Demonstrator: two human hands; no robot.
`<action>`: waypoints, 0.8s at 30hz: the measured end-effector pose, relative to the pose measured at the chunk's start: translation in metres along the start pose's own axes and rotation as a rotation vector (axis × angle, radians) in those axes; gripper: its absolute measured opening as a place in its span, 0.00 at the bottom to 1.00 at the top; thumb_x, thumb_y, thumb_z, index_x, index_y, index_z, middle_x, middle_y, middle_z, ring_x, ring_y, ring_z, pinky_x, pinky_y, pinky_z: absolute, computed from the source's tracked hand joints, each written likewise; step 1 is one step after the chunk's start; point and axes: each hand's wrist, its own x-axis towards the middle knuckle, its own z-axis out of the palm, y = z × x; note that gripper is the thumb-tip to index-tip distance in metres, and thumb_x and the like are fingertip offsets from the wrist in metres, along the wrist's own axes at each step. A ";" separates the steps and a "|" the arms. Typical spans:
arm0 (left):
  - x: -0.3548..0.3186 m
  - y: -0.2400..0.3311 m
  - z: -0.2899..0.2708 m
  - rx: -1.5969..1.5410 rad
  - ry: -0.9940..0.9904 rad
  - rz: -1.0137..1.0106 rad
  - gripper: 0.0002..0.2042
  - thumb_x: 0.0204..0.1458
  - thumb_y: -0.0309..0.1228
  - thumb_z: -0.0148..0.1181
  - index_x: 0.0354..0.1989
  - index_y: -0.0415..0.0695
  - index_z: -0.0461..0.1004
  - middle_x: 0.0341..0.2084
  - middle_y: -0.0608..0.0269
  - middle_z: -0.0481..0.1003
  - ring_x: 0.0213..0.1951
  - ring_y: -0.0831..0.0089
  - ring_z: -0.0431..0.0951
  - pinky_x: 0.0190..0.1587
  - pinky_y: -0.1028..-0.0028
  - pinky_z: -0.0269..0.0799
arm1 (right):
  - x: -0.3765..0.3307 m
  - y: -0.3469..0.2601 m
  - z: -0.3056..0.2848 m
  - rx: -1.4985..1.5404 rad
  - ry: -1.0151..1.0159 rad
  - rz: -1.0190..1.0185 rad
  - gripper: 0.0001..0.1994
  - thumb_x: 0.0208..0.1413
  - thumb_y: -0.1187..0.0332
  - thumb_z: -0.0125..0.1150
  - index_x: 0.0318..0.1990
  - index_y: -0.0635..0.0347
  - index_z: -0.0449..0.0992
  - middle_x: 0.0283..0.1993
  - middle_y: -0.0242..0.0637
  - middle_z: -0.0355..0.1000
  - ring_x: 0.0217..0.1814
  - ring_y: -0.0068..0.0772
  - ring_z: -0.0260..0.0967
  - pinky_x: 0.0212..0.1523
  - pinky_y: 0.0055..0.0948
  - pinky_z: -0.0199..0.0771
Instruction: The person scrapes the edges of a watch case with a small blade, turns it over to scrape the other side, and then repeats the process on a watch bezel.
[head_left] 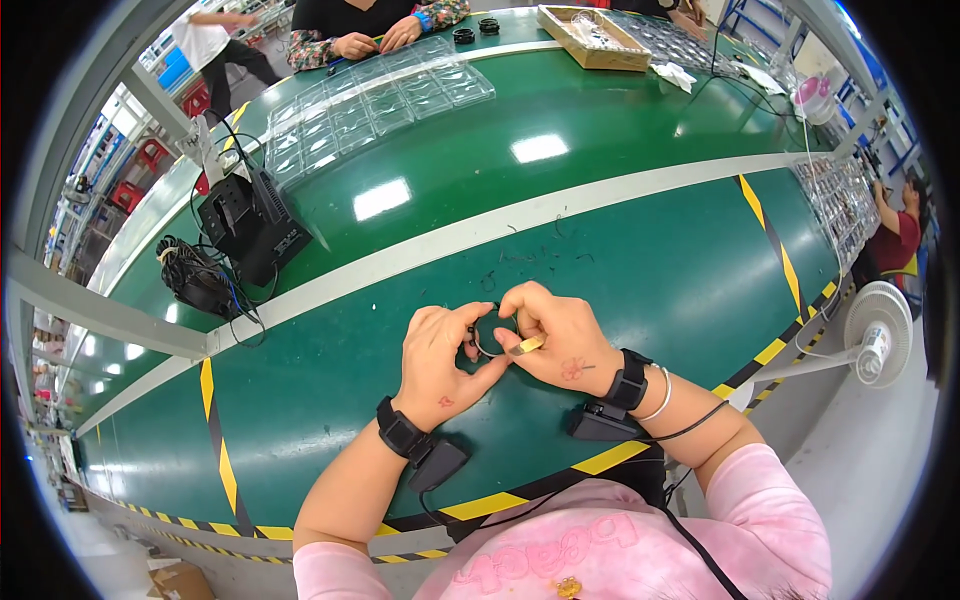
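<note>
Over the green work surface (380, 320), my two hands come together around a small dark ring with a shiny edge (481, 349). My left hand (432, 355) pinches it from the left between thumb and fingers. From the right, my right hand (562, 345) is closed, with its fingertips at the ring. A short yellow tool (528, 345) sticks out of that hand; its working end is hidden by my fingers, so its kind is unclear. Thin black scraps (520, 258) lie scattered just beyond my hands.
A black device with bundled cables (245, 225) stands at left. Farther off are clear compartment trays (375, 105), a shallow wooden box (592, 40) and a person's hands (380, 42). A white fan (878, 335) stands at right. Striped tape (485, 505) marks the near edge.
</note>
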 end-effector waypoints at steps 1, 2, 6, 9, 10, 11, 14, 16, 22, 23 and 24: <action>-0.001 -0.001 0.000 0.007 -0.021 -0.012 0.29 0.40 0.31 0.81 0.53 0.48 0.76 0.25 0.70 0.72 0.30 0.67 0.75 0.47 0.64 0.68 | 0.001 -0.001 -0.001 0.011 -0.003 0.003 0.08 0.57 0.74 0.70 0.37 0.58 0.74 0.24 0.31 0.65 0.21 0.28 0.63 0.24 0.27 0.63; -0.001 -0.003 0.001 0.013 -0.042 -0.022 0.29 0.40 0.32 0.82 0.53 0.48 0.76 0.26 0.69 0.72 0.32 0.66 0.75 0.48 0.64 0.68 | 0.001 -0.001 -0.003 0.020 -0.004 0.007 0.07 0.58 0.74 0.69 0.37 0.58 0.74 0.26 0.31 0.66 0.22 0.28 0.63 0.24 0.27 0.64; 0.000 -0.004 0.000 0.100 -0.138 -0.068 0.30 0.39 0.37 0.83 0.52 0.47 0.76 0.35 0.65 0.73 0.40 0.62 0.75 0.50 0.62 0.67 | 0.001 0.008 -0.010 0.167 -0.065 0.005 0.06 0.59 0.73 0.69 0.40 0.58 0.77 0.32 0.32 0.70 0.24 0.28 0.66 0.26 0.27 0.67; -0.001 -0.003 -0.003 0.139 -0.207 -0.104 0.31 0.38 0.39 0.83 0.52 0.46 0.76 0.41 0.62 0.73 0.45 0.60 0.73 0.52 0.61 0.66 | -0.001 0.019 -0.013 0.153 -0.126 -0.038 0.06 0.60 0.73 0.70 0.42 0.56 0.79 0.36 0.33 0.72 0.26 0.28 0.69 0.27 0.27 0.70; -0.001 -0.002 -0.005 0.137 -0.236 -0.113 0.31 0.38 0.39 0.84 0.52 0.45 0.77 0.44 0.61 0.72 0.47 0.59 0.72 0.52 0.61 0.65 | -0.001 0.022 -0.013 0.066 -0.151 -0.084 0.06 0.60 0.73 0.70 0.43 0.55 0.80 0.38 0.33 0.72 0.27 0.27 0.70 0.28 0.28 0.71; -0.001 -0.002 -0.006 0.135 -0.265 -0.123 0.32 0.37 0.40 0.84 0.52 0.44 0.77 0.46 0.60 0.71 0.48 0.58 0.71 0.53 0.61 0.65 | -0.002 0.024 -0.013 -0.021 -0.177 -0.131 0.07 0.60 0.72 0.70 0.44 0.54 0.82 0.40 0.33 0.73 0.28 0.27 0.72 0.28 0.28 0.72; 0.001 -0.004 -0.010 0.068 -0.258 -0.107 0.33 0.36 0.40 0.84 0.53 0.45 0.78 0.47 0.60 0.71 0.49 0.57 0.71 0.54 0.59 0.65 | -0.003 0.020 -0.015 -0.076 -0.234 -0.132 0.07 0.59 0.71 0.71 0.44 0.50 0.83 0.40 0.31 0.73 0.30 0.28 0.73 0.29 0.29 0.74; 0.000 -0.008 -0.011 0.032 -0.255 -0.102 0.34 0.35 0.41 0.85 0.54 0.46 0.78 0.48 0.59 0.70 0.49 0.57 0.71 0.55 0.59 0.65 | -0.004 0.020 -0.014 -0.102 -0.265 -0.129 0.07 0.59 0.71 0.71 0.44 0.48 0.84 0.40 0.30 0.73 0.30 0.29 0.74 0.29 0.29 0.75; -0.001 -0.016 -0.010 -0.005 -0.303 -0.033 0.33 0.37 0.40 0.84 0.54 0.46 0.76 0.45 0.60 0.71 0.50 0.56 0.72 0.60 0.57 0.63 | -0.008 0.016 -0.007 -0.171 -0.251 -0.150 0.04 0.60 0.68 0.69 0.40 0.45 0.81 0.40 0.28 0.71 0.34 0.35 0.75 0.30 0.34 0.75; -0.001 -0.016 -0.009 0.006 -0.299 -0.024 0.33 0.37 0.40 0.84 0.54 0.47 0.76 0.45 0.60 0.71 0.50 0.56 0.72 0.60 0.56 0.63 | -0.008 0.016 -0.006 -0.182 -0.249 -0.156 0.04 0.60 0.67 0.69 0.40 0.45 0.82 0.40 0.27 0.71 0.34 0.34 0.75 0.30 0.34 0.75; -0.001 -0.016 -0.009 0.004 -0.301 -0.026 0.33 0.37 0.40 0.84 0.54 0.47 0.76 0.45 0.60 0.71 0.50 0.56 0.72 0.60 0.56 0.63 | -0.008 0.016 -0.006 -0.181 -0.250 -0.153 0.04 0.60 0.67 0.69 0.40 0.45 0.82 0.40 0.27 0.71 0.34 0.34 0.75 0.30 0.34 0.75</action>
